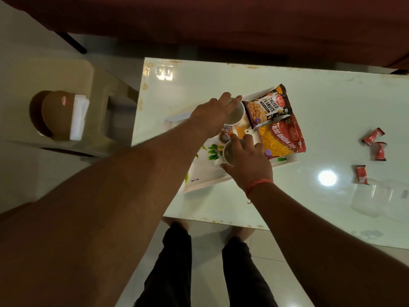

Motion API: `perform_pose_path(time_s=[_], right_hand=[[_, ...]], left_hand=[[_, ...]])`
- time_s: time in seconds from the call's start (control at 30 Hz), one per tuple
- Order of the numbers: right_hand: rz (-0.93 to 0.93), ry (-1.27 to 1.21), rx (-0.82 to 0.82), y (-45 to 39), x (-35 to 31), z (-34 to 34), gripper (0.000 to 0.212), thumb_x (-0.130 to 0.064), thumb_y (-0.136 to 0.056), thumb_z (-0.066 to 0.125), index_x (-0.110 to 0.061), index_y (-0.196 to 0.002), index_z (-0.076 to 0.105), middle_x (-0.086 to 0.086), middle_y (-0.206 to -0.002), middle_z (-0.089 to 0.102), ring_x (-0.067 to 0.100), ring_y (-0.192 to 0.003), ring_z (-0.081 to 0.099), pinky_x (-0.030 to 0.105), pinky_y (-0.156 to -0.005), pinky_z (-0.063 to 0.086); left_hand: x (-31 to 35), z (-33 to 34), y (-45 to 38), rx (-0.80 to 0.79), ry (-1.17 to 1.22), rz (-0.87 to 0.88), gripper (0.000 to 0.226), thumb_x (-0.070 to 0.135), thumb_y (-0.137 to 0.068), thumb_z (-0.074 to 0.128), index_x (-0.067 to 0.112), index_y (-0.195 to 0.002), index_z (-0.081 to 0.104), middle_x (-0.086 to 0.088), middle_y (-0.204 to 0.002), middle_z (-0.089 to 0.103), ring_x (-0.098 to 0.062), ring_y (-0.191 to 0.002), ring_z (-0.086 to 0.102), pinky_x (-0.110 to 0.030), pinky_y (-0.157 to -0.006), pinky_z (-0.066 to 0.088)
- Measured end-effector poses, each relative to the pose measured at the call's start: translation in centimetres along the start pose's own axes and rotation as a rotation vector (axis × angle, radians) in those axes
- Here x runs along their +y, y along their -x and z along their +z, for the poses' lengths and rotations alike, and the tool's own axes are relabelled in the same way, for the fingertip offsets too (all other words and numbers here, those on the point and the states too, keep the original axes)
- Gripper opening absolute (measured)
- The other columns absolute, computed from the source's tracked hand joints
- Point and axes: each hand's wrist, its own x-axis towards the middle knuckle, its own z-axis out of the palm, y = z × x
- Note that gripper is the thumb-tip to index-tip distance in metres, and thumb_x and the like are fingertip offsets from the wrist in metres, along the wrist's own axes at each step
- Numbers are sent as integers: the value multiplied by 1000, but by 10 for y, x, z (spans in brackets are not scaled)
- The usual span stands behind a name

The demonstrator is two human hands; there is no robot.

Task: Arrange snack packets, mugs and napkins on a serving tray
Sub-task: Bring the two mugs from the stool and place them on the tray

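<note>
A white printed serving tray (205, 176) lies on the white table. On its far side rest a salted peanuts packet (265, 106) and, overlapping it, a red aloo bhujia sev packet (283, 138). My left hand (212, 111) grips the rim of a white mug (235, 115) standing on the tray beside the peanuts. My right hand (247, 160) holds a second white mug (230, 151) by its rim, nearer to me on the tray. White napkins (78, 116) sit in a brown holder (55, 116) on the chair at the left.
Three small red sachets (374, 136) (380, 151) (361, 175) lie on the table (332, 107) at the right, near a clear plastic container (376, 196). A beige plastic chair (66, 85) stands left of the table. A dark red sofa (221, 23) runs behind it.
</note>
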Motion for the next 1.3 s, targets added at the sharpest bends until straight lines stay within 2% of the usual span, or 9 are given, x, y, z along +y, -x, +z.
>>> perform_pose_path(time_s=[0.3, 0.47, 0.6, 0.67, 0.77, 0.9, 1.0, 1.1, 1.3], right_hand=[[-16, 12, -8, 1, 1, 2, 93, -62, -77, 70, -21, -149, 30, 12, -134, 46, 37, -112, 53, 45, -78, 57], [-18, 0, -25, 1, 2, 2, 98, -63, -75, 71, -21, -151, 26, 12, -135, 44, 37, -112, 52, 47, -80, 57], [-2, -38, -25, -1, 2, -7, 109, -74, -69, 65, -22, -153, 20, 15, -145, 38, 41, -118, 51, 52, -85, 55], [-10, -120, 73, -9, 3, -19, 102, -77, -73, 56, -20, -151, 24, 17, -146, 38, 43, -120, 50, 54, -87, 54], [-65, -205, 142, -37, 3, -42, 83, -55, -84, 62, -20, -151, 27, 18, -150, 34, 42, -131, 41, 56, -101, 47], [-180, -54, -74, -85, 1, -70, 89, -21, -84, 75, -25, -155, 22, 15, -163, 11, 44, -143, 25, 56, -113, 35], [-323, 112, -298, -103, -6, -79, 76, -15, -88, 70, -19, -153, 31, 11, -163, 12, 39, -145, 25, 49, -115, 33], [-223, 39, -305, -109, -9, -78, 89, -15, -80, 77, -23, -153, 27, 15, -151, 28, 43, -129, 47, 49, -104, 45], [-205, 1, -247, -108, -3, -65, 92, -21, -76, 80, -22, -151, 27, 18, -141, 35, 46, -119, 53, 51, -97, 49]], left_hand=[[-6, 3, -2, -13, 3, 35, 111, 13, -69, 85, 26, -153, 14, -8, -156, 26, -32, -115, 57, -43, -79, 59], [-17, 4, 11, 24, 63, -8, 114, 40, -73, 83, 26, -155, 5, -8, -163, 13, -34, -129, 48, -42, -96, 50], [-43, 7, 39, -37, 162, -109, 114, 51, -73, 78, 20, -155, 5, -11, -161, 18, -35, -134, 43, -45, -104, 44], [-51, 11, 52, -44, 204, -121, 101, 50, -80, 72, 15, -154, 14, -11, -155, 28, -33, -128, 47, -43, -97, 46], [-52, 18, 63, -8, 274, -153, 72, 49, -88, 62, 17, -147, 36, -8, -141, 47, -30, -120, 54, -42, -90, 49], [-38, 22, 59, 45, 438, -198, 42, 37, -92, 61, 22, -131, 57, -4, -123, 63, -25, -108, 61, -40, -91, 51], [-30, 24, 51, 83, 432, -178, 22, 23, -93, 59, 17, -114, 64, -7, -104, 69, -27, -95, 64, -39, -82, 53], [-28, 28, 50, 129, 443, -205, 19, 16, -93, 60, 16, -111, 66, -7, -99, 70, -25, -90, 65, -27, -76, 47], [-27, 29, 49, 165, 510, -242, 23, 13, -93, 61, 17, -115, 67, -7, -103, 71, -25, -94, 66, -36, -86, 55]])
